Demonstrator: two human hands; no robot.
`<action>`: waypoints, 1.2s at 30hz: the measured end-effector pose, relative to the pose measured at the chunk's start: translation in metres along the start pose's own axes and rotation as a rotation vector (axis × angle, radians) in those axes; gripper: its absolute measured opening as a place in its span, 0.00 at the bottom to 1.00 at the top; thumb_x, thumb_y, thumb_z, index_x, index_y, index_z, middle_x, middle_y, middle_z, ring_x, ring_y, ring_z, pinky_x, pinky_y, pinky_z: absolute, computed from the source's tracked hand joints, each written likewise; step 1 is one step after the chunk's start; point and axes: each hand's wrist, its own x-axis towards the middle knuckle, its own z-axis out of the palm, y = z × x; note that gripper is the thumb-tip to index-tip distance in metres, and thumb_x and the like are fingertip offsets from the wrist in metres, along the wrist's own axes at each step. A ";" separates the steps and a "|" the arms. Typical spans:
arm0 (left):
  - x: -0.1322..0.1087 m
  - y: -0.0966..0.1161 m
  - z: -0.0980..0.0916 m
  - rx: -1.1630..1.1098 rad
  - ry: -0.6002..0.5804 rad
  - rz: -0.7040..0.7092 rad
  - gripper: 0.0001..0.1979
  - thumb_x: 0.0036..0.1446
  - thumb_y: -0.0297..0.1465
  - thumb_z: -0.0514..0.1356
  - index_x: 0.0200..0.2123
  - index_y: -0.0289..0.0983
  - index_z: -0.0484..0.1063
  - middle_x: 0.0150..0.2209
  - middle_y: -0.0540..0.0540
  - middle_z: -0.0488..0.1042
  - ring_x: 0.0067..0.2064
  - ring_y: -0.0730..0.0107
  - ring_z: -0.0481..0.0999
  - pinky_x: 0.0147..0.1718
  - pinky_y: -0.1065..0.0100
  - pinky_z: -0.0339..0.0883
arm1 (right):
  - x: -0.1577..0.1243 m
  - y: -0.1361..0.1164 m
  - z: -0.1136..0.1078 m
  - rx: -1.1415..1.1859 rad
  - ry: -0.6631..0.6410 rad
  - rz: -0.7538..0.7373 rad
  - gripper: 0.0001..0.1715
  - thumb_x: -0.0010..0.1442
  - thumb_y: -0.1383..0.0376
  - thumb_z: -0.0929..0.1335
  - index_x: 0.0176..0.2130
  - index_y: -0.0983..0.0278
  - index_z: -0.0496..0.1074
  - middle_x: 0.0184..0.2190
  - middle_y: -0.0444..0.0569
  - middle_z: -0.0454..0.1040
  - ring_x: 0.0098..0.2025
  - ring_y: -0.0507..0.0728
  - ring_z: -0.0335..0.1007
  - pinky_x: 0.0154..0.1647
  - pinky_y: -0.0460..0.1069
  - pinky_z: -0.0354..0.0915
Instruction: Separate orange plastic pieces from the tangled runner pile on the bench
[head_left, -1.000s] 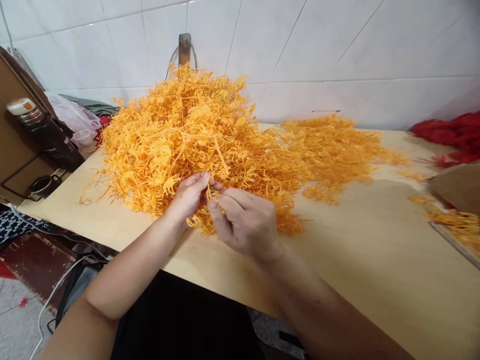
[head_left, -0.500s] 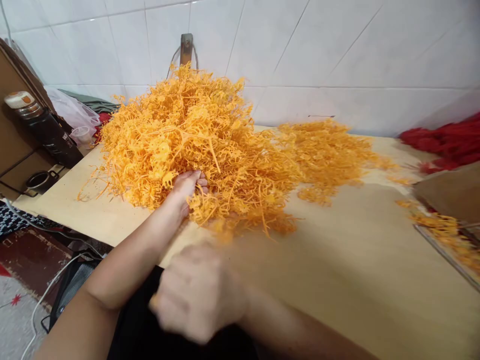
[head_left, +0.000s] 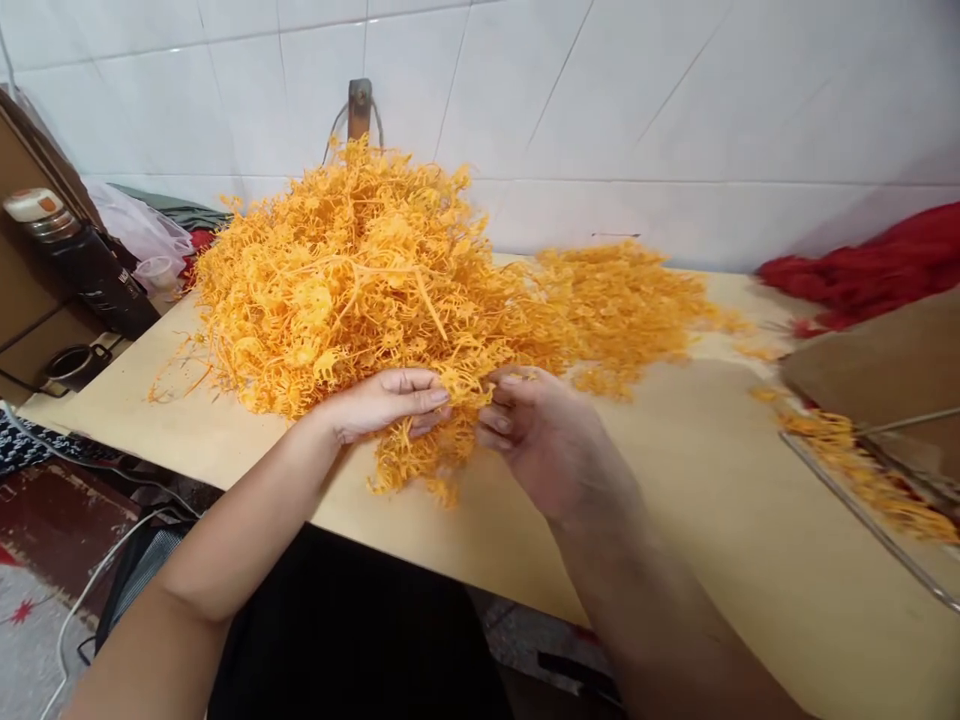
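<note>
Orange spidery sprigs (head_left: 337,290) heaped on smooth tabletop (head_left: 720,490)

A glossy white tiled wall (head_left: 637,90), shadowed toward the right, stands behind a pale, smooth, flat-topped wooden desk (head_left: 750,500), with speckled grey stone-like floor (head_left: 26,665) and a scuffed dark-red panel (head_left: 56,520) visible at lower left.

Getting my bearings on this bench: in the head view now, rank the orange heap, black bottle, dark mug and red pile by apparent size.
1. Orange heap, clearly largest.
2. Red pile and black bottle: too close to rank; the pile runs out of frame.
3. Dark mug, smallest.
</note>
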 end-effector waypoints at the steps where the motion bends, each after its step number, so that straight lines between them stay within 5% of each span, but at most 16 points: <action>1: 0.000 0.000 0.000 -0.004 -0.001 0.007 0.15 0.48 0.40 0.62 0.25 0.33 0.67 0.18 0.54 0.61 0.21 0.81 0.61 0.22 0.74 0.54 | 0.002 0.003 -0.001 -0.044 0.022 -0.017 0.13 0.45 0.64 0.69 0.27 0.63 0.59 0.19 0.37 0.54 0.17 0.43 0.48 0.14 0.41 0.45; 9: -0.002 0.002 0.005 -0.012 0.067 0.010 0.17 0.47 0.42 0.61 0.24 0.33 0.64 0.19 0.54 0.58 0.19 0.84 0.53 0.19 0.75 0.46 | 0.006 0.022 -0.012 -0.368 -0.234 -0.240 0.20 0.54 0.52 0.66 0.23 0.63 0.58 0.16 0.38 0.50 0.17 0.45 0.43 0.15 0.44 0.44; 17: 0.005 -0.004 0.015 0.159 0.078 -0.017 0.21 0.46 0.47 0.60 0.20 0.35 0.60 0.18 0.55 0.58 0.20 0.82 0.55 0.21 0.74 0.48 | 0.009 0.019 -0.018 -0.291 0.000 -0.381 0.21 0.54 0.54 0.66 0.20 0.63 0.56 0.15 0.39 0.52 0.17 0.46 0.47 0.16 0.45 0.46; 22: 0.003 -0.011 0.010 0.182 0.114 -0.068 0.19 0.46 0.43 0.61 0.19 0.35 0.60 0.17 0.56 0.58 0.21 0.83 0.57 0.22 0.75 0.50 | 0.012 -0.040 -0.053 -0.020 0.472 -0.525 0.28 0.53 0.55 0.67 0.16 0.63 0.47 0.15 0.38 0.44 0.14 0.43 0.37 0.14 0.45 0.36; 24: 0.004 -0.012 0.006 0.216 0.145 -0.042 0.18 0.48 0.43 0.59 0.20 0.34 0.62 0.16 0.56 0.58 0.20 0.83 0.55 0.21 0.75 0.49 | 0.005 -0.059 -0.063 -0.029 0.531 -0.564 0.24 0.50 0.60 0.69 0.17 0.63 0.51 0.17 0.39 0.50 0.15 0.44 0.44 0.14 0.45 0.37; 29: 0.008 -0.014 0.007 0.245 0.148 -0.038 0.15 0.50 0.39 0.59 0.20 0.34 0.64 0.17 0.55 0.59 0.20 0.82 0.56 0.21 0.75 0.50 | -0.010 -0.047 -0.062 -0.205 0.286 -0.409 0.06 0.49 0.62 0.68 0.29 0.62 0.67 0.30 0.49 0.69 0.20 0.49 0.63 0.15 0.47 0.54; 32: 0.006 -0.017 0.012 0.262 0.168 -0.004 0.12 0.51 0.37 0.57 0.23 0.34 0.67 0.19 0.54 0.61 0.21 0.81 0.57 0.22 0.75 0.50 | -0.004 -0.024 -0.059 -0.228 0.141 -0.324 0.13 0.48 0.63 0.67 0.36 0.62 0.67 0.27 0.45 0.68 0.17 0.46 0.58 0.14 0.44 0.50; 36: 0.004 -0.019 0.018 0.331 0.121 0.016 0.10 0.52 0.33 0.57 0.22 0.35 0.67 0.20 0.53 0.61 0.23 0.79 0.57 0.24 0.74 0.52 | 0.005 -0.011 -0.053 -0.401 -0.023 -0.279 0.16 0.53 0.53 0.65 0.33 0.63 0.66 0.17 0.37 0.53 0.14 0.44 0.44 0.13 0.43 0.42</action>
